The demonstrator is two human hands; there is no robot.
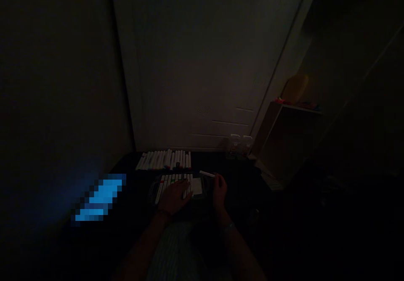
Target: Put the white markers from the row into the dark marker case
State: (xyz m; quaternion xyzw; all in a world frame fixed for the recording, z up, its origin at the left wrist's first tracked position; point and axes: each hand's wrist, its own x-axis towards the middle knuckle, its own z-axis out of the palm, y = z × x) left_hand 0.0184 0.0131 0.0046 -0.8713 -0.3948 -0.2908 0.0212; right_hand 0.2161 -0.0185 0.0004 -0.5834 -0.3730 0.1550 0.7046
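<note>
In the dim light my right hand (pixel 220 188) pinches one end of a white marker (pixel 207 174), which points left and is held above the dark table. My left hand (pixel 174 197) lies with its fingers stretched over a row of white markers (pixel 163 184) in a clear case (pixel 152 190). Some of those markers carry coloured bands, red and green among them. A pale rectangular piece (pixel 197 186) sits at the right side of the case. Behind the case, a longer row of white markers (pixel 164 159) lies side by side on the table.
At the left of the dark table (pixel 233 180) glows a blurred blue screen (pixel 101 199). Two small clear packages (pixel 240 145) stand by the back wall. To the right is a box-like shelf (pixel 284 142) with a yellowish rounded object (pixel 296 88) on top.
</note>
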